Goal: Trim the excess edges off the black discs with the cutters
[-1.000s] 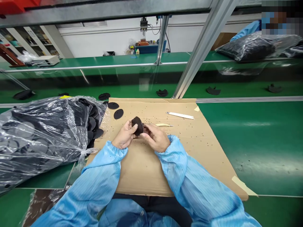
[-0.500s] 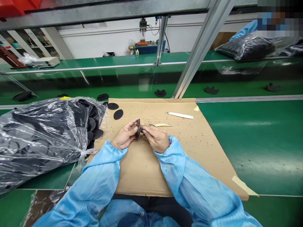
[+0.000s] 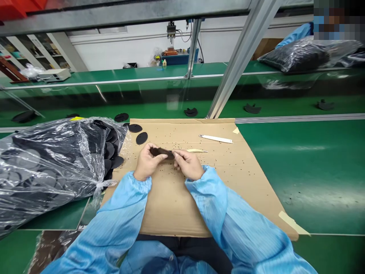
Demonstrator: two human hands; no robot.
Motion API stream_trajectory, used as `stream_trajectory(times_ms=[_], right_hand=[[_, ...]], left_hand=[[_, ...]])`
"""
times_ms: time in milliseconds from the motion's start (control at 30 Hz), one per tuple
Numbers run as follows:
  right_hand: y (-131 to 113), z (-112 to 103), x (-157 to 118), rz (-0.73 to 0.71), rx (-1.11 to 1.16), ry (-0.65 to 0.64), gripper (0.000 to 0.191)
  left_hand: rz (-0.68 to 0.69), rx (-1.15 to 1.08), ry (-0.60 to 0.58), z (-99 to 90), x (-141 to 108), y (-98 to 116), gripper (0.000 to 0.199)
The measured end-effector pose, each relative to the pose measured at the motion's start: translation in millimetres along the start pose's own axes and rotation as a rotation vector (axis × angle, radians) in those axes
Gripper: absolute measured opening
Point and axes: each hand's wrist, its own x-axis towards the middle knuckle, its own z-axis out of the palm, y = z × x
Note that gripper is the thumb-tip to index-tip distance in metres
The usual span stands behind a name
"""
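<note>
Above the cardboard sheet (image 3: 176, 205), my left hand (image 3: 146, 163) grips a thin black disc-like part (image 3: 160, 152) between thumb and fingers. The part is seen nearly edge-on, tilted slightly down to the right. At its right end, my right hand (image 3: 189, 164) pinches it with closed fingertips; whether they also hold something small is hidden. Just behind the right hand lies a slim pale-yellow tool (image 3: 196, 150) with a metal tip. Farther back is a white-handled cutter (image 3: 216, 139). Black oval-looking discs (image 3: 142, 138) rest near the sheet's back left corner.
A clear plastic bag (image 3: 57, 163) full of black discs spills open on the left. Small dark crumbs dot the cardboard. Beyond it, a green conveyor belt (image 3: 159, 110) carries several black parts. A slanted metal post (image 3: 242, 61) rises behind. Another person's blue sleeve (image 3: 295, 35) shows far right.
The black part has turned from upright to nearly level between my hands. My left-hand grip has shifted with it, while my right fingers stay at its right side.
</note>
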Motion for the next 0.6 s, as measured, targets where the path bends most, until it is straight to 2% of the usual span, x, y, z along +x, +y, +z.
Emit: stream_trajectory(times_ms=[100, 200, 300, 367, 600], right_hand=[[3, -1, 6, 0.272, 0.251, -0.025, 0.036], [-1, -2, 7, 0.389, 0.366, -0.047, 0.034], [-7, -1, 5, 0.463, 0.471, -0.132, 0.037], [-9, -1, 5, 0.48, 0.524, -0.143, 0.036], [-11, 4, 6, 0.517, 0.534, 0.017, 0.028]], left_hand=[[0.292, 0.374, 0.036, -2.7, -3, -1, 0.021], [0.455, 0.52, -0.007, -2.1, -7, 2, 0.014], [0.488, 0.601, -0.029, -0.5, -9, 3, 0.015], [0.501, 0.632, -0.041, -0.2, -10, 2, 0.016], [0.583, 0.683, -0.085, 1.8, -12, -3, 0.02]])
